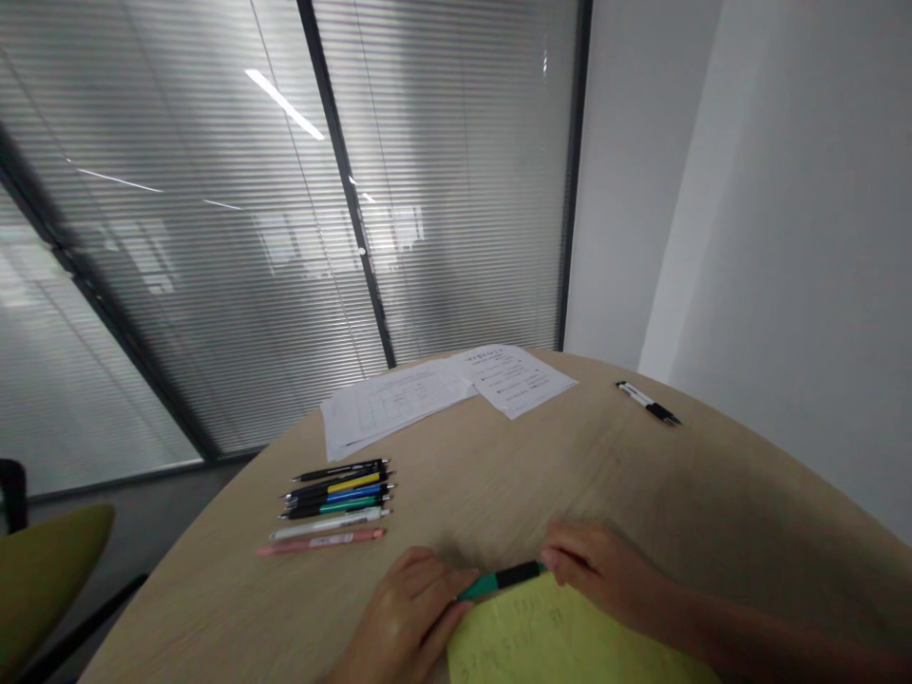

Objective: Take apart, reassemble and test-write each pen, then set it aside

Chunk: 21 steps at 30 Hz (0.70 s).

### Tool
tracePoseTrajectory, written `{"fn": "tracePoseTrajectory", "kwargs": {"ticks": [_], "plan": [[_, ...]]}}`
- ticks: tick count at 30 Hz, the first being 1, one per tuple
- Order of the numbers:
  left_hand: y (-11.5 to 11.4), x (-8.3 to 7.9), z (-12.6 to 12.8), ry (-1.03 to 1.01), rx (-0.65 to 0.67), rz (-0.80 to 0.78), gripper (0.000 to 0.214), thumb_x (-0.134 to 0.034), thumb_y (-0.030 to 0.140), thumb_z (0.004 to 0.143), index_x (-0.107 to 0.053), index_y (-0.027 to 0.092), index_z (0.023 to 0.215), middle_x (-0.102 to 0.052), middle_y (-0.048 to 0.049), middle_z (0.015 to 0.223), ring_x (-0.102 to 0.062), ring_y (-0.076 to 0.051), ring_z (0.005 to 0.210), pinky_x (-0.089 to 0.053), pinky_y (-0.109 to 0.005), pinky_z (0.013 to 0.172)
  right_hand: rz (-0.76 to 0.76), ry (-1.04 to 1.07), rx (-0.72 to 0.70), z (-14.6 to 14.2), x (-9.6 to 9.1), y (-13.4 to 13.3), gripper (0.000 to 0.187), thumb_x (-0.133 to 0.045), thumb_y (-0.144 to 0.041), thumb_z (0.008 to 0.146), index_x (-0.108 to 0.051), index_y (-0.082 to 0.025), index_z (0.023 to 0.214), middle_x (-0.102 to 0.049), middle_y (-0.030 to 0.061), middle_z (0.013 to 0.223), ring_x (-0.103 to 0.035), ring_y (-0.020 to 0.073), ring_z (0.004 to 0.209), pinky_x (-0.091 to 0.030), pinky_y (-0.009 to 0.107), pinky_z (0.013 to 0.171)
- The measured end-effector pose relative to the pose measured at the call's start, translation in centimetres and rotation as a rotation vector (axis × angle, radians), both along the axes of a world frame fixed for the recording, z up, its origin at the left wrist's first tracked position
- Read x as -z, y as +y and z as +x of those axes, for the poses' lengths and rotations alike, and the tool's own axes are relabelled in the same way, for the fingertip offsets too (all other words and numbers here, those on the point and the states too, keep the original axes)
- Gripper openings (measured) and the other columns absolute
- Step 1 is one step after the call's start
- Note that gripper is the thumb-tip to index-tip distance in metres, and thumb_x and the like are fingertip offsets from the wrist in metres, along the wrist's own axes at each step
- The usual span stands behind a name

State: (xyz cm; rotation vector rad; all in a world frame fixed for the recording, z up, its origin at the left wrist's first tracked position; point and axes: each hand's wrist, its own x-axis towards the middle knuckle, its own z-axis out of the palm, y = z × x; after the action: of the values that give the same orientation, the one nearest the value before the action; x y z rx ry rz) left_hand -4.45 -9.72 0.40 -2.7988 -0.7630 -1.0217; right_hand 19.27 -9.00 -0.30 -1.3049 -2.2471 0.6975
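A green pen with a black grip [519, 574] lies level between my two hands, just above the top edge of a yellow sheet of paper [541, 636] with faint handwriting. My left hand [417, 603] is closed on the pen's green end, thumb and fingers pinching it. At the other end, my right hand [595, 565] pinches the pen near its tip, which the fingers hide. My right forearm crosses over the yellow sheet, whose lower part runs out of view.
Left of my hands, several pens [342, 489] lie side by side, with a pink pen [320, 542] nearest me. White printed sheets [399, 404] rest at the table's far edge. Black-and-white pens [648, 403] lie at the right. A green chair [53, 565] stands left of the round table [499, 484].
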Motion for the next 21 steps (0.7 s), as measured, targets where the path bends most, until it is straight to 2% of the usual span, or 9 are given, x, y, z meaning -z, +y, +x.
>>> {"fn": "tracePoseTrajectory", "kwargs": {"ticks": [3,6,9,11,13,16,19,21], "plan": [[-0.03,0.27,0.02,-0.009,0.005,-0.013,0.021,-0.037,0.022,0.087,-0.054,0.018,0.099,-0.065,-0.0024,0.072,-0.059,-0.012,0.063,-0.046,-0.023,0.064,0.007,-0.032,-0.012,0.01,0.16,0.12,0.032,-0.034,-0.028,0.082,-0.048,-0.017,0.056,-0.050,-0.0009,0.056,-0.046,0.0099,0.055,-0.033,0.020,0.053],[-0.09,0.11,0.05,-0.010,-0.011,-0.024,0.020,-0.037,0.022,0.087,-0.054,0.019,0.098,-0.065,-0.0021,0.070,-0.059,-0.012,0.061,-0.046,-0.023,0.063,-0.002,0.021,-0.029,0.21,0.40,0.18,0.038,-0.030,-0.030,0.084,-0.053,-0.016,0.058,-0.052,-0.0006,0.056,-0.047,0.0094,0.054,-0.034,0.020,0.053],[-0.12,-0.27,0.12,-0.015,-0.025,-0.021,0.019,-0.039,0.022,0.087,-0.054,0.019,0.097,-0.065,-0.0019,0.069,-0.059,-0.012,0.062,-0.046,-0.022,0.062,-0.001,0.101,-0.032,0.41,0.25,0.15,0.034,-0.030,-0.032,0.085,-0.061,-0.017,0.082,-0.059,0.0014,0.066,-0.050,0.0102,0.057,-0.038,0.021,0.058],[-0.11,-0.43,0.15,-0.019,-0.050,-0.017,0.018,-0.040,0.023,0.086,-0.055,0.020,0.096,-0.066,-0.0016,0.070,-0.060,-0.013,0.063,-0.046,-0.022,0.061,-0.040,0.151,-0.018,0.44,0.08,0.17,0.029,-0.038,-0.031,0.082,-0.057,-0.019,0.099,-0.061,0.0018,0.072,-0.051,0.0106,0.059,-0.039,0.021,0.058],[-0.07,-0.48,0.18,-0.029,-0.065,-0.012,0.018,-0.040,0.024,0.087,-0.055,0.020,0.095,-0.066,-0.0011,0.070,-0.060,-0.013,0.064,-0.046,-0.022,0.061,-0.099,0.189,0.008,0.37,0.03,0.24,0.030,-0.047,-0.027,0.076,-0.054,-0.020,0.104,-0.061,0.0009,0.072,-0.051,0.0101,0.058,-0.039,0.020,0.054],[-0.02,-0.47,0.19,-0.043,-0.057,-0.004,0.018,-0.039,0.025,0.087,-0.055,0.020,0.094,-0.066,-0.0008,0.069,-0.059,-0.012,0.062,-0.046,-0.022,0.062,-0.118,0.198,0.053,0.19,0.15,0.32,0.022,-0.054,-0.021,0.069,-0.058,-0.018,0.091,-0.057,-0.0015,0.064,-0.049,0.0091,0.054,-0.038,0.019,0.052],[-0.02,-0.41,0.15,-0.014,-0.050,-0.017,0.018,-0.040,0.024,0.087,-0.055,0.019,0.094,-0.065,-0.0010,0.069,-0.059,-0.012,0.062,-0.046,-0.022,0.062,-0.140,0.180,0.074,0.08,0.09,0.21,0.009,-0.054,-0.021,0.069,-0.058,-0.017,0.076,-0.052,-0.0030,0.057,-0.045,0.0088,0.053,-0.035,0.018,0.050],[0.00,-0.26,0.07,-0.005,-0.040,-0.019,0.019,-0.040,0.023,0.087,-0.055,0.018,0.095,-0.065,-0.0016,0.068,-0.059,-0.012,0.062,-0.046,-0.022,0.062,-0.158,0.176,0.062,0.06,-0.04,0.09,0.009,-0.053,-0.024,0.070,-0.058,-0.017,0.073,-0.051,-0.0031,0.057,-0.044,0.0087,0.052,-0.034,0.018,0.049]]}}
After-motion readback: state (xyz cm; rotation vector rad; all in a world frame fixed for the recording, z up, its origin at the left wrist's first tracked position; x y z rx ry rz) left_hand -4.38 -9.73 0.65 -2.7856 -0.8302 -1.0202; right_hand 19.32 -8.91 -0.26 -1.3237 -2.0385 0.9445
